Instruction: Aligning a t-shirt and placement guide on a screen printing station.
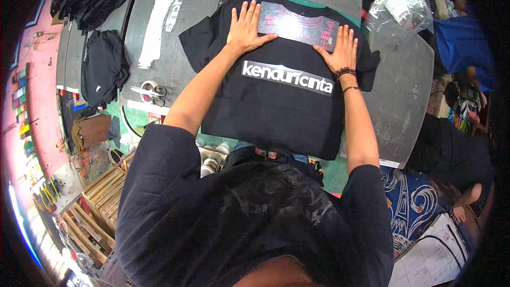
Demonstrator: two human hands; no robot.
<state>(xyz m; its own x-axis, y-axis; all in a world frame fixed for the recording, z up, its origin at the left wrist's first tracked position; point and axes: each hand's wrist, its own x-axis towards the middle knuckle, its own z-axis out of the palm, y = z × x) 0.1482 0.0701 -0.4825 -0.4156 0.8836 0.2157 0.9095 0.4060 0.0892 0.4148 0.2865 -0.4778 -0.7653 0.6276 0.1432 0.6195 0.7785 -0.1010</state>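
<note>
A black T-shirt (271, 117) is spread flat on a grey board in front of me, its neckline at the far side. Across its upper chest lies a clear plastic alignment guide (300, 27) with pink markings and a bright glare. My left hand (245, 33) is flat with fingers spread, its thumb at the guide's left end. At the right end rests my right hand (341, 53), fingers stretched out flat, with dark bracelets on the wrist. Just below the guide, a clear transfer strip (288, 78) with white lettering lies slightly tilted across the shirt.
Scissors (151, 93) and a tape roll lie to the left, below white strips (156, 26). Black garments (104, 66) sit further left. A clear plastic bag (404, 8) lies far right. Wooden frames (106, 194) stand lower left; a person in dark clothes (449, 151) is at right.
</note>
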